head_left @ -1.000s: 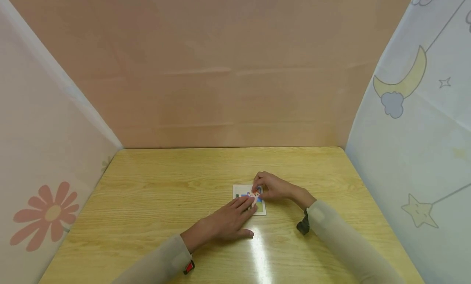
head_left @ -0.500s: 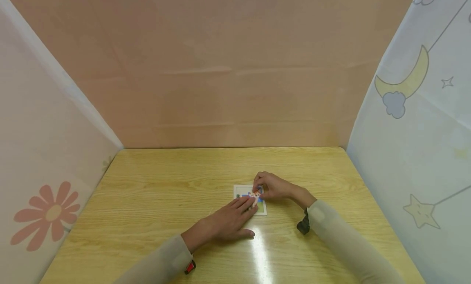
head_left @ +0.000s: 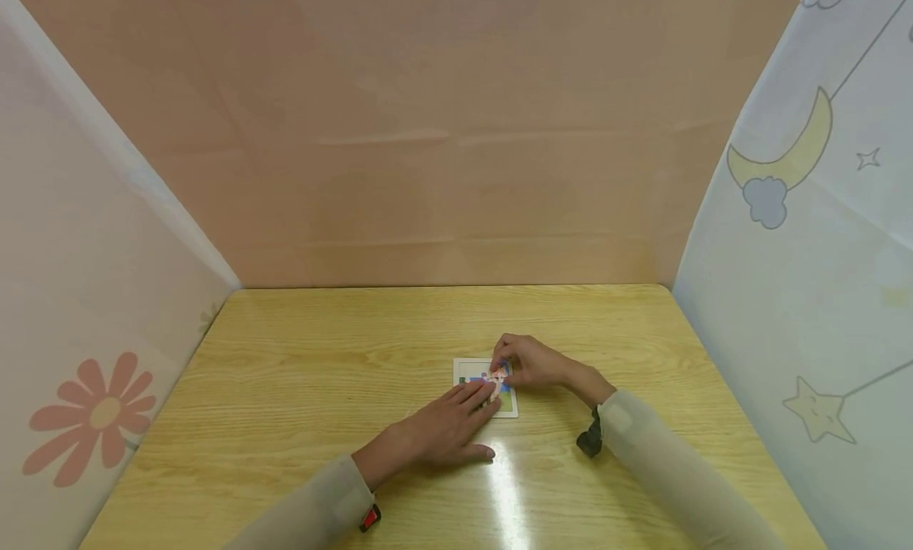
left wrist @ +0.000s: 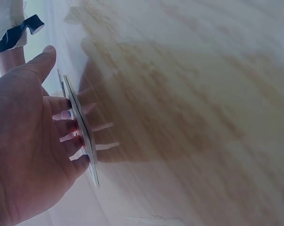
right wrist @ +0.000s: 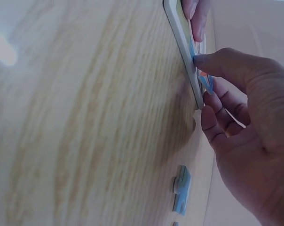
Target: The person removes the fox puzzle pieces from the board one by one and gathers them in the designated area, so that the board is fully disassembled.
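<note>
A small jigsaw puzzle in a white-rimmed tray (head_left: 513, 407) lies flat on the table, with a colourful cartoon picture inside. My left hand (head_left: 448, 433) rests across its near-left part, fingers stretched out over the picture. In the left wrist view those fingertips meet the edge of the tray (left wrist: 81, 117). My right hand (head_left: 536, 363) is at the far-right corner, thumb and fingers bent together. Seen from the right wrist, it pinches a blue puzzle piece (right wrist: 206, 84) that stands tilted up at the tray's rim. Fingers hide much of the picture.
A loose blue puzzle piece (right wrist: 182, 190) lies on the wooden table (head_left: 321, 352) beyond the right hand, with a bit of another at the frame's lower edge. Fabric walls enclose the table at the back (head_left: 456, 177) and both sides.
Almost nothing differs. Both hands keep their places on the puzzle, and the whole view has shifted very slightly to the right.
</note>
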### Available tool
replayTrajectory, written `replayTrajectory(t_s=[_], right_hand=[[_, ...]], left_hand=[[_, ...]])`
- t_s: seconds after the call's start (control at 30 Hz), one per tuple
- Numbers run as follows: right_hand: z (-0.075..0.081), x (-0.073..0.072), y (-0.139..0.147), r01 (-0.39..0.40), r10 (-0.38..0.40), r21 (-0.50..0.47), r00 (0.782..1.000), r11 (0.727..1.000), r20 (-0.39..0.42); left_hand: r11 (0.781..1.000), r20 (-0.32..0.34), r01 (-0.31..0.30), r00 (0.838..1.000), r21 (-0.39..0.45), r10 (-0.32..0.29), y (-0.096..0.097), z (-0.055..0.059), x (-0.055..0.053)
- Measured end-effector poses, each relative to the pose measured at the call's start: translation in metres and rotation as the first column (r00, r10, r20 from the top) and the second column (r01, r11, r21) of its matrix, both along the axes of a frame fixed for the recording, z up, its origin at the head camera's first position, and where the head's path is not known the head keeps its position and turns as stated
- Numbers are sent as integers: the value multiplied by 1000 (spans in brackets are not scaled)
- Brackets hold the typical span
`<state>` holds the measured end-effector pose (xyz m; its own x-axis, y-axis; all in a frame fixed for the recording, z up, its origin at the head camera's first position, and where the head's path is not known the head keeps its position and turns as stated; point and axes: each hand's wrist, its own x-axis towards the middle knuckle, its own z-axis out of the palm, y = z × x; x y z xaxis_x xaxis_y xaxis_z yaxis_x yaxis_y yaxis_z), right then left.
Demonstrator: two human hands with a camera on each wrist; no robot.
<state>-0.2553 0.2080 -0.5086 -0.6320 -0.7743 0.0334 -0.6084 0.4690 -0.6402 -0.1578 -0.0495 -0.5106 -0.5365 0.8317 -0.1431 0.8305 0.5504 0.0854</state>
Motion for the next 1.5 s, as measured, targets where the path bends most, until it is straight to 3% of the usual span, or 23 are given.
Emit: replayTrajectory(t_s=[0.33, 0.87, 1.5], right_hand=[[-7, -1, 5, 33, -33, -9, 997, 999, -69], [-3, 0, 5, 13, -12, 7, 994, 1000, -105], [-3, 2, 11, 48, -47, 4, 991, 999, -123]], left_hand=[[1000, 41, -25, 999, 9, 25, 0, 0, 1], [1000, 32, -20, 999, 4, 20, 1, 1, 3], [1000, 21, -25, 999, 10, 25, 1, -1, 2]])
